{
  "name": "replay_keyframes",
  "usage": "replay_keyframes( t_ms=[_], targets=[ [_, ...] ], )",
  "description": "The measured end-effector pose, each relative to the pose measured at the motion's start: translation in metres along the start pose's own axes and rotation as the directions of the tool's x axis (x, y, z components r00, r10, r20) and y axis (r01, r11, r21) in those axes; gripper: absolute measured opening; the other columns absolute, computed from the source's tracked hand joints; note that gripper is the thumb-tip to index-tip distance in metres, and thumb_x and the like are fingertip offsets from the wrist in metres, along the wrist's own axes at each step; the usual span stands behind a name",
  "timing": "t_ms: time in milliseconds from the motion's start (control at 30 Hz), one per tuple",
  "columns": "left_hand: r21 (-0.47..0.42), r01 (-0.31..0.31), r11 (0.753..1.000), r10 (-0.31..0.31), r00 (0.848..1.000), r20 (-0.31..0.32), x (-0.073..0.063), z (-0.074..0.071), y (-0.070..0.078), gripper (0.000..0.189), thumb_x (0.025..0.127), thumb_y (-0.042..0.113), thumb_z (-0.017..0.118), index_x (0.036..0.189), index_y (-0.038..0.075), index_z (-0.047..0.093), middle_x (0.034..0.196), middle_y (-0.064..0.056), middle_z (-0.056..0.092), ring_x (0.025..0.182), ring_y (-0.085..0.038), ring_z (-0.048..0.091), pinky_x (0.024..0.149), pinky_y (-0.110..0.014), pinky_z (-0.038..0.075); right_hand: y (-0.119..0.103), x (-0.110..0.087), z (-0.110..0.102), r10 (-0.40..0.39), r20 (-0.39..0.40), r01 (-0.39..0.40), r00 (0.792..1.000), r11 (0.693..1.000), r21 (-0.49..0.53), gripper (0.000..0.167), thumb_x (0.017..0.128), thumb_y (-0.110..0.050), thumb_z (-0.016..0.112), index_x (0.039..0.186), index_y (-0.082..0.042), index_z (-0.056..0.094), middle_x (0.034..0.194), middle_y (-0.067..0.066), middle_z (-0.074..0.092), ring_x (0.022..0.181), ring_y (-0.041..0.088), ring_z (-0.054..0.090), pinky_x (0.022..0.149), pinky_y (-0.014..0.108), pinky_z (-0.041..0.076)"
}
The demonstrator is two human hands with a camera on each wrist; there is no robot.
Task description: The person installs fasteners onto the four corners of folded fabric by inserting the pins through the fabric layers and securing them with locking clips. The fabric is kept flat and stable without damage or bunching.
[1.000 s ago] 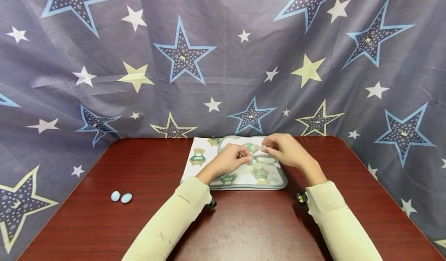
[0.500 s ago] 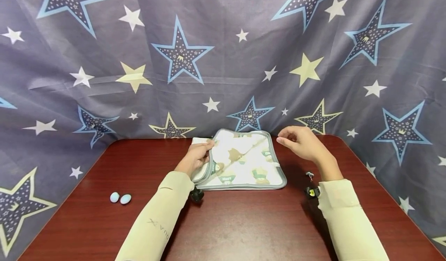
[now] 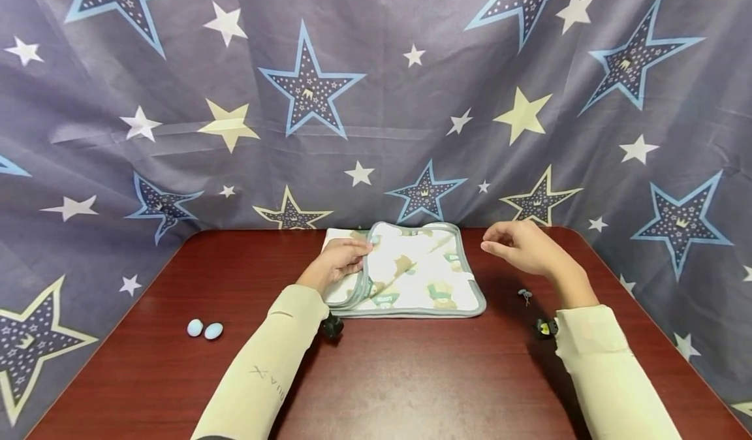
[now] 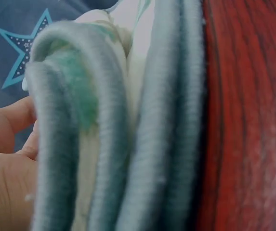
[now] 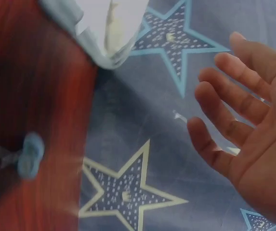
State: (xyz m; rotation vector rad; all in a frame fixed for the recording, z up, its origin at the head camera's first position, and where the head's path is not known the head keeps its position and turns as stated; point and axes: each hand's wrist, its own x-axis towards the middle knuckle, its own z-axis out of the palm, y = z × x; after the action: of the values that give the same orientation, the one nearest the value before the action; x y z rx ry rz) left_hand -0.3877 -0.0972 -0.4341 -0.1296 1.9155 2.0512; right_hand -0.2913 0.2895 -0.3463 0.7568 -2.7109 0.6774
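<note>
A folded padded cloth (image 3: 431, 277) with a bear print and grey-blue piping lies at the far middle of the table. My left hand (image 3: 343, 260) grips its raised fold at the left side. Up close in the left wrist view, the piped edges of the cloth (image 4: 111, 125) stand in several layers, hiding part of that hand. My right hand (image 3: 519, 247) hovers to the right of the cloth, fingers loosely bent and holding nothing. Below it on the table lie small light blue pieces with a pale stem (image 5: 29, 156).
Two light blue egg-shaped pieces (image 3: 204, 329) lie on the left of the dark red wooden table (image 3: 399, 375). A star-patterned curtain (image 3: 376, 133) hangs right behind the table's far edge.
My hands have parted from over the middle of the cloth, left hand to its left fold and right hand off to the right. The cloth's top layer now lies differently, with a diagonal crease.
</note>
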Motion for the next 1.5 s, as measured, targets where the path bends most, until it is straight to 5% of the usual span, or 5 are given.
replay_keyframes(
  t_ms=[300,500,833,1267,1500],
  targets=[
    [0.111,-0.060,0.992,0.061,0.998,-0.011,-0.007,0.001,0.011,0.022,0.088,0.002,0.077,0.105,0.004,0.063,0.076,-0.001,0.066,0.053,-0.006,0.056,0.052,-0.020,0.049,0.024,-0.018,-0.009,0.034,0.219,-0.008,0.975,0.993,-0.115,0.007,0.093,-0.018,0.075,0.097,-0.013,0.072,0.081,-0.011,0.067,0.073,0.006,0.059,0.070,0.035,0.050],
    [0.369,-0.230,0.900,0.251,0.968,-0.009,-0.017,0.009,0.022,0.020,0.085,0.003,0.080,0.096,0.003,0.063,0.073,-0.003,0.063,0.056,-0.012,0.057,0.051,-0.026,0.048,0.038,-0.031,-0.005,0.061,0.287,-0.011,0.956,0.985,-0.171,0.009,0.091,-0.016,0.077,0.096,-0.012,0.071,0.079,-0.012,0.063,0.073,0.005,0.058,0.068,0.034,0.050],
    [0.677,-0.541,0.499,0.505,0.816,0.280,-0.035,0.035,0.030,0.013,0.083,0.007,0.082,0.086,0.009,0.069,0.077,0.000,0.065,0.069,-0.010,0.058,0.065,-0.024,0.048,0.046,-0.045,0.006,0.085,0.343,-0.014,0.935,0.979,-0.205,0.008,0.089,-0.014,0.078,0.093,-0.015,0.071,0.075,-0.012,0.060,0.068,0.004,0.054,0.064,0.034,0.049],
    [0.668,-0.743,0.051,0.368,0.635,0.679,-0.065,0.065,0.021,0.009,0.089,0.009,0.078,0.096,0.008,0.073,0.084,0.002,0.067,0.078,-0.009,0.062,0.074,-0.024,0.051,0.045,-0.048,0.021,0.123,0.384,-0.031,0.915,0.971,-0.236,0.012,0.087,-0.013,0.079,0.095,-0.016,0.071,0.077,-0.010,0.060,0.070,0.006,0.056,0.066,0.037,0.051],
    [0.668,-0.741,-0.074,0.250,0.634,0.732,-0.073,0.077,0.014,0.011,0.089,0.015,0.080,0.098,0.014,0.073,0.092,0.003,0.065,0.083,-0.008,0.060,0.076,-0.024,0.049,0.041,-0.048,0.022,0.131,0.383,-0.037,0.914,0.969,-0.243,0.016,0.085,-0.006,0.078,0.089,-0.018,0.068,0.077,-0.009,0.060,0.069,0.007,0.055,0.065,0.037,0.050]
  ],
)
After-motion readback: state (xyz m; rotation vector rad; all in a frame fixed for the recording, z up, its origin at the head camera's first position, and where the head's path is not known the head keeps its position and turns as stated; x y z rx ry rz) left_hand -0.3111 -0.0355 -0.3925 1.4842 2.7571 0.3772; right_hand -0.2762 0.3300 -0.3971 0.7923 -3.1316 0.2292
